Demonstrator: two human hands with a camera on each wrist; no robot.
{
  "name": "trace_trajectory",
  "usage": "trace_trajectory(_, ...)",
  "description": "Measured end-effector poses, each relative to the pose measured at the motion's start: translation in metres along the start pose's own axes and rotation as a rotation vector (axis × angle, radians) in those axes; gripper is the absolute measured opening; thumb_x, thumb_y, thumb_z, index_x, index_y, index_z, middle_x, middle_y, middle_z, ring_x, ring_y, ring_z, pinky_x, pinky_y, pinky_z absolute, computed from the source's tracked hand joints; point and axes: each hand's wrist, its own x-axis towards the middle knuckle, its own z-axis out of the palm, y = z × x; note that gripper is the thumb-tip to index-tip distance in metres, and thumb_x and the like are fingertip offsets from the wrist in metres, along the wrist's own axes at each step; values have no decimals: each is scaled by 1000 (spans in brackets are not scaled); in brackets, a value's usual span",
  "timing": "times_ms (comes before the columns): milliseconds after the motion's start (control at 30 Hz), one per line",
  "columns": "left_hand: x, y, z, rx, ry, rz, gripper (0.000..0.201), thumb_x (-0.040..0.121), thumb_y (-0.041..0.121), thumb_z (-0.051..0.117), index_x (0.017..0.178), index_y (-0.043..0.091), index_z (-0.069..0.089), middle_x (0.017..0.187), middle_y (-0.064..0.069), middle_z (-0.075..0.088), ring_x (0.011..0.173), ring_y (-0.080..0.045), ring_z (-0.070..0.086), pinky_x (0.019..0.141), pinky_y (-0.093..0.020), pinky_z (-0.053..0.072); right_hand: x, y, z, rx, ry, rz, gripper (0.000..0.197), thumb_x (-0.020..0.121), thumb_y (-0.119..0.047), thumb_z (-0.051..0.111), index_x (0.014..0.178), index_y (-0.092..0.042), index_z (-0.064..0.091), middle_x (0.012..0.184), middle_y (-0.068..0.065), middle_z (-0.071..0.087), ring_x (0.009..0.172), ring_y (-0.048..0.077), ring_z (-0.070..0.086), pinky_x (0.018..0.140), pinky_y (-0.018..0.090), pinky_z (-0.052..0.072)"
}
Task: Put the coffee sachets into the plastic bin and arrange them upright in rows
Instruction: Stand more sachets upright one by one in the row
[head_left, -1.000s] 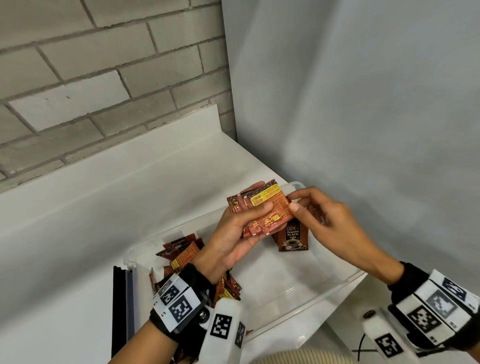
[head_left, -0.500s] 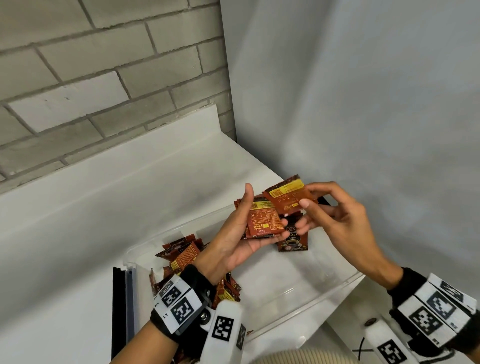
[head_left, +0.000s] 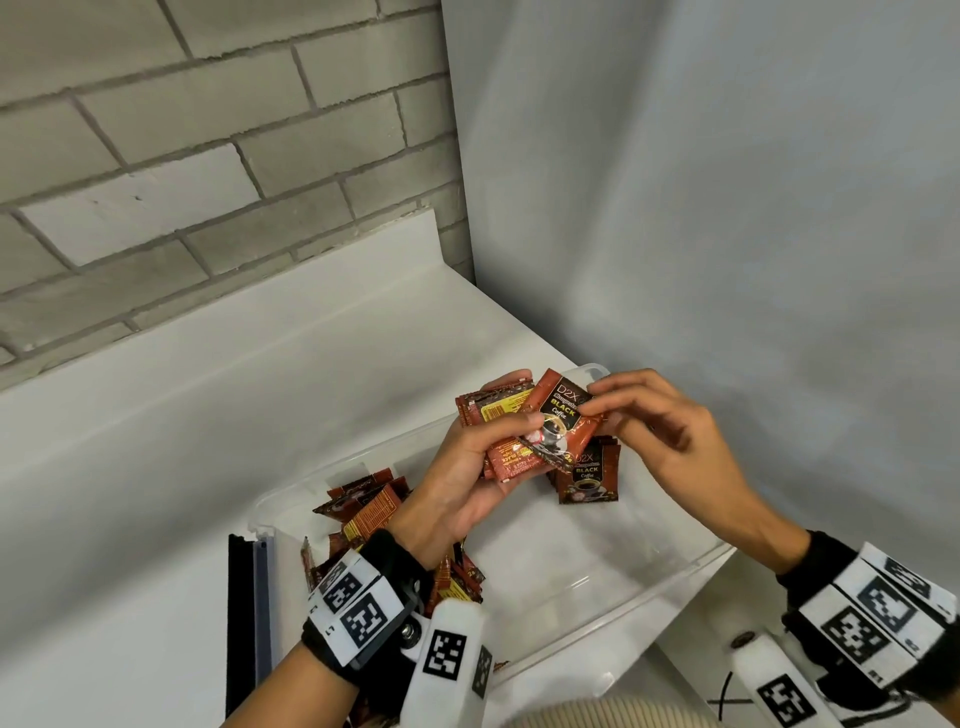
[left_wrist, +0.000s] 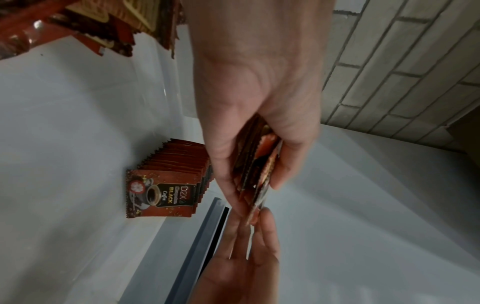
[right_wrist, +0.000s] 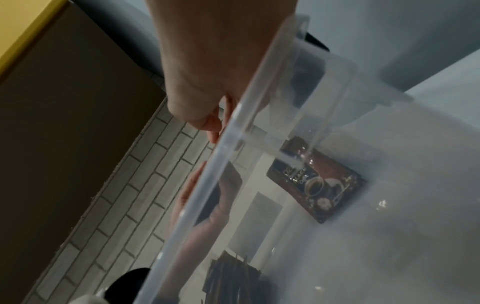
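Step in hand: the person is sorting a handful of sachets above the bin, turning them to face one way before they go down; this is my reading of the pose.
Left hand (head_left: 470, 470): it is gripping a small stack of coffee sachets (head_left: 506, 431), thumb curled across the front and fingers behind, held over the far half of the bin.
Right hand (head_left: 670, 436): thumb and fingertips are pinching the top sachet (head_left: 563, 415), printed face up with "D2X BLACK Coffee" readable, and it is lying tilted across the stack.
Plastic bin (head_left: 691, 566): clear, sitting on the white counter (head_left: 208, 415) in the corner by the wall.
Upright row (left_wrist: 171, 181): a short row of sachets is standing on edge at the bin's far end, just below the hands.
Loose pile (head_left: 369, 506): unsorted sachets are lying jumbled at the bin's near-left end, partly under the left wrist.
Progress: judging by the pile, most of the work is still waiting.
Next move calls for: squaring the pinched sachet with the stack, then lowering the lot on edge against the front of the row, faces matching, while steadying the row so it is not tipping.
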Motion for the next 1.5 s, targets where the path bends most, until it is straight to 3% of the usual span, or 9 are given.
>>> trace_trajectory(67, 1, -1, -1, 6, -6, 19, 48, 68, -5, 68, 110, 19, 66, 112, -16, 69, 94, -29, 70, 77, -40, 58, 1, -5, 0, 90, 24, 94, 12, 89, -10, 61, 98, -11, 69, 95, -2, 65, 83, 14, 65, 76, 22, 52)
trace_trajectory(133, 1, -1, -2, 3, -20, 31, 47, 67, -4, 65, 109, 19, 66, 115, -17, 68, 100, -33, 67, 83, -42, 55, 3, -9, 0, 158, 39, 179, 24, 82, -23, 64, 105, -15, 64, 84, -2, 67, 73, 12, 65, 70, 21, 51)
trace_trajectory(367, 0, -2, -1, 31, -1, 71, 47, 71, 1, 68, 116, 16, 63, 111, -19, 68, 97, -30, 67, 74, -35, 57, 11, -11, -5, 83, -90, 295, 20, 70, -24, 70, 90, -26, 68, 71, -10, 66, 70, 4, 62, 68, 17, 51)
trace_trajectory(533, 1, 4, -5, -5, 65, 169, 37, 79, 10, 67, 115, 16, 62, 88, -11, 68, 78, -25, 67, 72, -34, 57, 6, -9, -19, -531, -214, 87, 13, 77, -22, 76, 87, -27, 69, 81, -9, 51, 74, -5, 52, 65, 6, 35)
trace_trajectory(633, 1, 4, -7, -16, 103, 186, 44, 77, 12, 71, 119, 14, 60, 91, -12, 69, 81, -26, 68, 75, -37, 58, 1, 1, -19, -780, -356, -40, 18, 76, -22, 78, 93, -24, 70, 83, -14, 42, 77, 2, 40, 72, 17, 33)
trace_trajectory(833, 1, 5, -4, -25, 101, 179, 41, 75, 12, 65, 115, 15, 62, 87, -11, 69, 78, -25, 68, 70, -34, 58, -5, 5, -9, -1218, -374, -392, 26, 62, -24, 88, 72, -20, 64, 63, -11, 61, 80, 15, 35, 66, 29, 24)
trace_trajectory(1167, 0, 3, -2, -39, 90, 132, 33, 76, 13, 64, 108, 11, 64, 88, -11, 68, 78, -26, 67, 73, -36, 58, -7, 10, 0, -1406, -246, -410, 31, 60, 0, 83, 78, -11, 60, 74, 5, 55, 83, 25, 40, 66, 34, 25)
trace_trajectory(1333, 1, 1, -4, -74, 98, 67, 40, 72, 10, 60, 112, 4, 58, 86, -14, 68, 76, -24, 67, 71, -39, 59, -6, 11, 1, -1380, -239, -366, 53, 57, -1, 84, 86, -15, 41, 77, 2, 52, 80, 23, 39, 64, 31, 23)
trace_trajectory(1500, 2, 0, -6, -62, 107, 68, 34, 81, 3, 56, 113, 12, 64, 85, -11, 68, 78, -21, 67, 73, -39, 59, -8, 7, 0, -1349, -239, -394, 40, 55, 8, 80, 71, -13, 50, 73, 5, 50, 78, 23, 37, 63, 31, 28)
